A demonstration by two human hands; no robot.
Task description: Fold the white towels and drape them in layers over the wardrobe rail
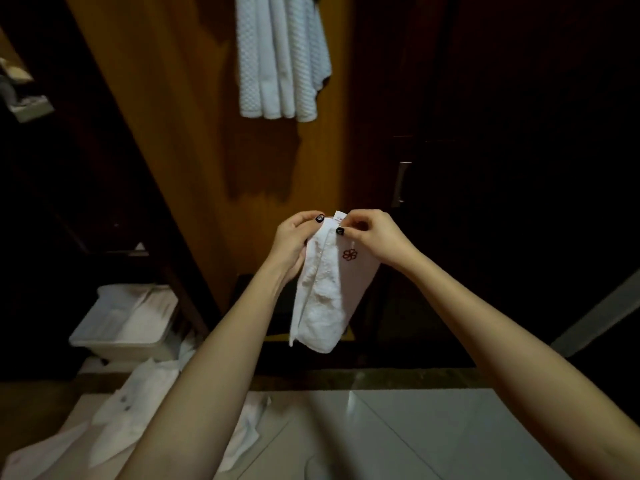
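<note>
A small white towel (329,292) with a red flower emblem and a label at its top hangs folded lengthwise in mid-air in front of me. My left hand (296,242) grips its upper left edge, thumb on top. My right hand (375,237) pinches the top right corner by the label. Several white waffle-weave towels (280,53) hang in overlapping layers at the top of the view, against the wooden wardrobe panel; the rail itself is out of view.
A white bin (121,327) with white cloth inside stands at the lower left. Crumpled white linen (138,403) lies on the floor beneath my left arm. A dark door with a metal handle (401,183) is at the right. Pale floor tiles (398,434) spread below.
</note>
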